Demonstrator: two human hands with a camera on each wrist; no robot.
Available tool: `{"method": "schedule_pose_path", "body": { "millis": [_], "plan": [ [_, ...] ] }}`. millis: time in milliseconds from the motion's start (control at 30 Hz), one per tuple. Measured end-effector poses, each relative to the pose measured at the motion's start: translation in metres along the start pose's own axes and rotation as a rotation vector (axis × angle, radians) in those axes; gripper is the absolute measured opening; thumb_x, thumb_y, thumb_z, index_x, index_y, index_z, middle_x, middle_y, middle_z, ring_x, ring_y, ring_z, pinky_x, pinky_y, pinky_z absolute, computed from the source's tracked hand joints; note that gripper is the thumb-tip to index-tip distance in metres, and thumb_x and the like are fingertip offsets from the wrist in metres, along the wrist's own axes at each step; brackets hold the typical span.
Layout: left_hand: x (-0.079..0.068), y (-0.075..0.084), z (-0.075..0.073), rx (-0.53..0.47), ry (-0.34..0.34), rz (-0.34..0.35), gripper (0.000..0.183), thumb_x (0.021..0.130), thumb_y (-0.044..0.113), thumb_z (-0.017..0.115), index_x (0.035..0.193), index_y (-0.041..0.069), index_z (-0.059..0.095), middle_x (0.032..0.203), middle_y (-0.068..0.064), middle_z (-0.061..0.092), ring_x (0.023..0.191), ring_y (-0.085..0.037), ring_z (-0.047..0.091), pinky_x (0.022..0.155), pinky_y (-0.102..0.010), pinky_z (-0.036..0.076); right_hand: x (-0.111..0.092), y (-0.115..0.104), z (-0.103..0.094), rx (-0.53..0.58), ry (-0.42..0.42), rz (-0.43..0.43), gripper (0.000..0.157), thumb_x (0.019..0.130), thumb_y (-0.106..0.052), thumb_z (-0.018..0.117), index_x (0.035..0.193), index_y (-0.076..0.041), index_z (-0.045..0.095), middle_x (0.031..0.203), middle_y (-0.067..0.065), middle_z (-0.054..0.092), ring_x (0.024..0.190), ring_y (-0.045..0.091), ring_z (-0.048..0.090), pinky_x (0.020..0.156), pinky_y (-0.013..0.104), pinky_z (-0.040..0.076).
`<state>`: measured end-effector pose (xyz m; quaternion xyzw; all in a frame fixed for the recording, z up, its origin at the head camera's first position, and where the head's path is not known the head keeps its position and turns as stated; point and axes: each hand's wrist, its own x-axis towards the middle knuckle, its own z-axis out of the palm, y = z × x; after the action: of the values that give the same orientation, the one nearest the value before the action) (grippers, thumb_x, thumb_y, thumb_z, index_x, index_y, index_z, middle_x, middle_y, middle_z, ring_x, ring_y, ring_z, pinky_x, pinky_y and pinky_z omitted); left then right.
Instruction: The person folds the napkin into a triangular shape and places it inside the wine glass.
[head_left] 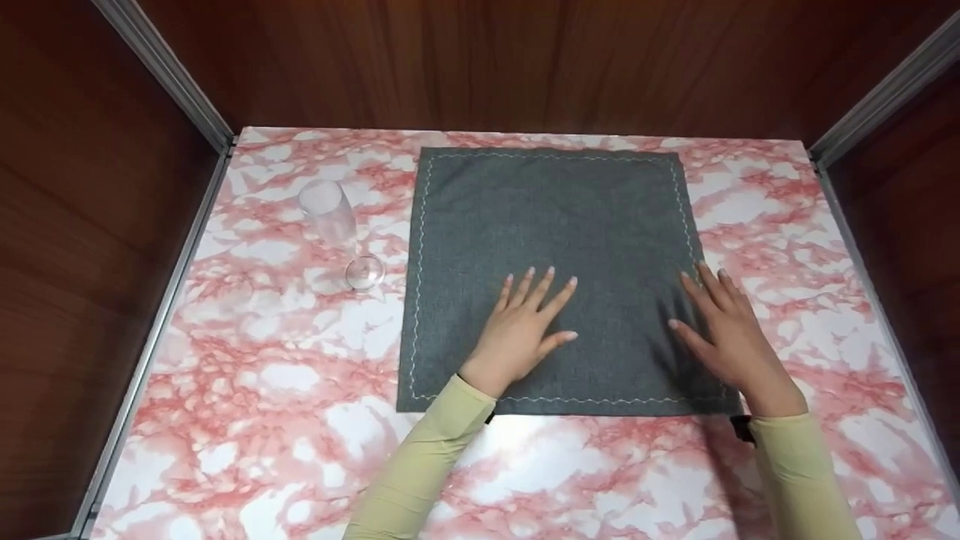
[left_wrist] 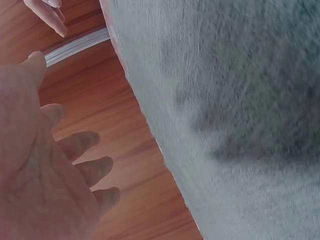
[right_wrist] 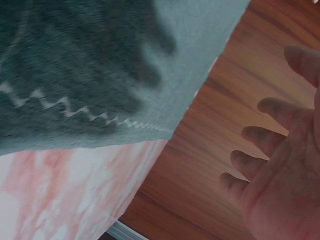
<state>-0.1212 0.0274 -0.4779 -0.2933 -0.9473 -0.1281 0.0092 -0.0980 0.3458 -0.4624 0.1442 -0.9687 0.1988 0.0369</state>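
A dark grey square cloth (head_left: 555, 217) with a white zigzag stitch along its border lies flat on the table. Over its lower middle hovers my left hand (head_left: 517, 337), palm down with the fingers spread. The left wrist view shows this hand (left_wrist: 45, 155) apart from the cloth (left_wrist: 165, 100), which bears its shadow. My right hand (head_left: 727, 330) hangs above the right border, fingers extended and slightly spread. From the right wrist, a gap separates that hand (right_wrist: 280, 165) from the stitched cloth (right_wrist: 75, 60). Neither hand holds anything.
Left of the cloth, a clear stemmed glass (head_left: 330, 217) stands upright on its round foot. The table (head_left: 270, 450) has a red and white marbled top. Dark wood panels (head_left: 480, 67) with metal corner strips enclose it at the back and both sides.
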Motion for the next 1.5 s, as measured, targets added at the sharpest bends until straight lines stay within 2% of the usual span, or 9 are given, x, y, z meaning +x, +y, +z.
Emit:
{"method": "schedule_pose_path", "body": {
  "millis": [233,400,533,700,867,1167,1333,1500],
  "plan": [
    [0.001,0.01,0.004,0.012,-0.006,0.041,0.07,0.094,0.061,0.032,0.154,0.03,0.015,0.157,-0.007,0.019,0.144,-0.029,0.013,0.115,-0.048,0.005,-0.01,0.002,0.003,0.002,-0.022,0.016,0.068,0.094,-0.033,0.062,0.15,-0.012,0.032,0.157,0.015,0.016,0.143,0.036,0.005,0.111,0.058,0.005],
    [0.006,0.024,0.008,0.03,-0.063,0.072,0.07,0.094,0.063,0.029,0.154,0.031,0.013,0.158,-0.006,0.017,0.144,-0.029,0.009,0.114,-0.048,0.003,-0.017,0.005,0.002,0.005,-0.016,0.002,0.068,0.093,-0.031,0.063,0.151,-0.014,0.031,0.157,0.015,0.017,0.143,0.038,0.007,0.11,0.06,0.007],
    [0.01,0.037,0.012,0.038,-0.1,0.106,0.071,0.094,0.064,0.028,0.154,0.032,0.011,0.158,-0.006,0.016,0.144,-0.03,0.009,0.114,-0.048,0.003,-0.024,0.007,0.0,-0.005,-0.017,0.009,0.068,0.092,-0.031,0.065,0.15,-0.015,0.033,0.156,0.015,0.018,0.143,0.037,0.008,0.111,0.056,0.01],
    [0.011,0.05,0.016,0.075,-0.124,0.142,0.071,0.093,0.065,0.029,0.154,0.033,0.01,0.157,-0.004,0.017,0.144,-0.029,0.011,0.115,-0.048,0.004,-0.034,0.011,0.0,-0.014,-0.018,0.003,0.067,0.091,-0.031,0.066,0.148,-0.011,0.036,0.156,0.014,0.019,0.141,0.041,0.013,0.11,0.057,0.013],
    [0.013,0.063,0.021,0.083,-0.153,0.183,0.072,0.093,0.065,0.031,0.154,0.033,0.01,0.157,-0.004,0.017,0.144,-0.029,0.011,0.114,-0.047,0.001,-0.047,0.014,-0.001,-0.014,-0.026,0.016,0.069,0.091,-0.031,0.065,0.15,-0.013,0.034,0.157,0.014,0.019,0.141,0.041,0.014,0.11,0.058,0.014],
    [0.014,0.084,0.028,0.136,-0.126,0.254,0.071,0.092,0.066,0.031,0.154,0.034,0.015,0.156,-0.002,0.023,0.143,-0.026,0.016,0.115,-0.046,0.01,-0.069,0.015,0.002,0.001,-0.057,0.053,0.069,0.091,-0.033,0.065,0.149,-0.009,0.035,0.156,0.016,0.02,0.14,0.042,0.013,0.103,0.067,0.019],
    [0.013,0.095,0.034,0.144,-0.144,0.277,0.07,0.092,0.066,0.032,0.153,0.034,0.016,0.156,-0.001,0.024,0.143,-0.026,0.017,0.115,-0.045,0.011,-0.078,0.016,0.003,-0.007,-0.072,0.061,0.072,0.089,-0.033,0.068,0.148,-0.008,0.035,0.154,0.018,0.023,0.139,0.044,0.018,0.1,0.068,0.022],
    [0.009,0.105,0.04,0.165,-0.161,0.292,0.07,0.091,0.067,0.035,0.153,0.035,0.021,0.154,0.001,0.029,0.141,-0.025,0.023,0.114,-0.044,0.017,-0.088,0.015,0.006,-0.005,-0.087,0.076,0.072,0.087,-0.033,0.071,0.145,-0.006,0.04,0.151,0.02,0.029,0.136,0.045,0.023,0.099,0.067,0.026]
  ]
}}
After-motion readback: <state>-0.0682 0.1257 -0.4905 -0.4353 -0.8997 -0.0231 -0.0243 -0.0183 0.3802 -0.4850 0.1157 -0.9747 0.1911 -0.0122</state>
